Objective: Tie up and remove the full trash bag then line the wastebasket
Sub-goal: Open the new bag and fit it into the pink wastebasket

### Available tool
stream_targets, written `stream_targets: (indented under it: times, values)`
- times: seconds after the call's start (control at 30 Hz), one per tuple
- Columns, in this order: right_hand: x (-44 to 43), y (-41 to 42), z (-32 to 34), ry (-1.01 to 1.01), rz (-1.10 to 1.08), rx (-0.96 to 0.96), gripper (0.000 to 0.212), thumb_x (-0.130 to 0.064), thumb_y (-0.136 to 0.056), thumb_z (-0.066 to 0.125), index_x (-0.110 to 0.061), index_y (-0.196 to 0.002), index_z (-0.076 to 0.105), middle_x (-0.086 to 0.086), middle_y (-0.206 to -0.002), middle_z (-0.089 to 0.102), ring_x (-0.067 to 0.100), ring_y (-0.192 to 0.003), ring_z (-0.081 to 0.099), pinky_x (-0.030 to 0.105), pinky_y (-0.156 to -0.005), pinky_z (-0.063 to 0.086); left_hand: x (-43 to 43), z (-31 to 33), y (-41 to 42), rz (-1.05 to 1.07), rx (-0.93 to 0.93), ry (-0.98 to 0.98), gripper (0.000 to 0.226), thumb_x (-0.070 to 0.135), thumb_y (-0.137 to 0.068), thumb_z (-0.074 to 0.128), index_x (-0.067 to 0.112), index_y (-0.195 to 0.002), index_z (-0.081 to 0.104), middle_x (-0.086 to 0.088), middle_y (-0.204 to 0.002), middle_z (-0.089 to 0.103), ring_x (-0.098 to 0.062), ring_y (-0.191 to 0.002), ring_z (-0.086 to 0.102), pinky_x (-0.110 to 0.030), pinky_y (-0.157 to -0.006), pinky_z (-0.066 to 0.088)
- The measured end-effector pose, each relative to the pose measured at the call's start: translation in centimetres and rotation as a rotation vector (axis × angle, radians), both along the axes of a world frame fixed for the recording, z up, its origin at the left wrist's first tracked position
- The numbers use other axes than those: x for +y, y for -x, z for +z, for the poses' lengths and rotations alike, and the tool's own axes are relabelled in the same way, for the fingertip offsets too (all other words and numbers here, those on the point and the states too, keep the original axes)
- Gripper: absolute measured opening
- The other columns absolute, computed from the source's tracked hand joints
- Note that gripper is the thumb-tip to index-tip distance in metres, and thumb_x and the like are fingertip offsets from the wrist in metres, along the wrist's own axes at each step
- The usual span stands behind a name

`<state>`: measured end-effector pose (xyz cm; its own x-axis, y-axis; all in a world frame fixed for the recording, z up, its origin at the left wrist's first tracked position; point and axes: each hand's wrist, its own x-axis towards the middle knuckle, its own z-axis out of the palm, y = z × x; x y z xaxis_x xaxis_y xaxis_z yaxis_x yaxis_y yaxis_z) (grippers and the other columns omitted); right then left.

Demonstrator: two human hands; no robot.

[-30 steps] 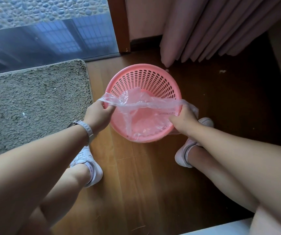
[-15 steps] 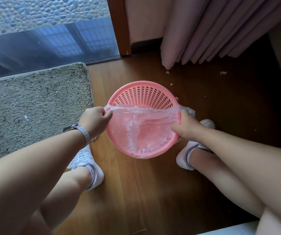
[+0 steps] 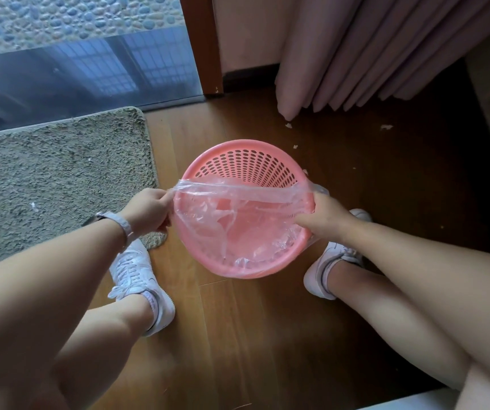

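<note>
A pink perforated wastebasket stands on the wooden floor between my feet. A clear plastic bag hangs inside it, covering the near half of the opening; its far edge is stretched as a band across the middle. My left hand grips the bag's edge at the basket's left rim. My right hand grips the bag at the right rim, where some plastic drapes over the outside. The far half of the basket's inner wall shows bare.
A grey shaggy mat lies to the left, touching my left shoe. My right shoe is beside the basket. Pink curtains hang behind, with small scraps on the floor. A glass door is at far left.
The view has shifted so the basket sits lower and nearer. Both hands have spread the bag wider, down to the basket's rim on each side.
</note>
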<state>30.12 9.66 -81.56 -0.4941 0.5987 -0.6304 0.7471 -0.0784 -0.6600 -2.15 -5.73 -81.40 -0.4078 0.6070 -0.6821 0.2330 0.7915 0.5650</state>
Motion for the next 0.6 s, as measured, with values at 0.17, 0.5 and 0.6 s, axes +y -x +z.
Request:
stream_targets:
  times: [0.17,0.5,0.6]
  values:
    - [0.0,-0.3,0.0,-0.034,-0.005,-0.066,0.049,-0.031,-0.070,0.061,-0.037,-0.117,0.053,-0.017,-0.096,0.060,0.005,-0.081,0.063,0.012,-0.053,0.045,0.6,-0.1,0.3,-0.212,0.305,-0.028,0.046,0.042,-0.092,0.049,0.010,-0.061,0.061,-0.002,-0.055,0.065,-0.022,-0.050,0.058,-0.030,-0.050,0.050]
    - [-0.7,-1.3,3.0,-0.323,0.211,-0.307,0.019,-0.047,-0.085,0.056,-0.031,-0.094,0.052,-0.008,-0.083,0.061,0.012,-0.068,0.059,0.022,-0.048,0.037,0.2,2.6,-1.6,-0.532,0.610,-0.255,0.046,0.039,-0.082,0.062,0.025,-0.125,0.051,-0.005,-0.117,0.053,-0.026,-0.090,0.061,-0.037,-0.073,0.053]
    - [-1.1,-1.9,4.0,-0.777,0.510,-0.284,0.028,-0.036,-0.087,0.059,-0.018,-0.108,0.053,0.005,-0.089,0.065,0.027,-0.065,0.060,0.027,-0.050,0.038,0.1,2.8,-2.9,-0.558,0.717,-0.279,0.037,0.033,-0.087,0.063,0.020,-0.121,0.059,-0.011,-0.116,0.053,-0.032,-0.093,0.060,-0.039,-0.066,0.053]
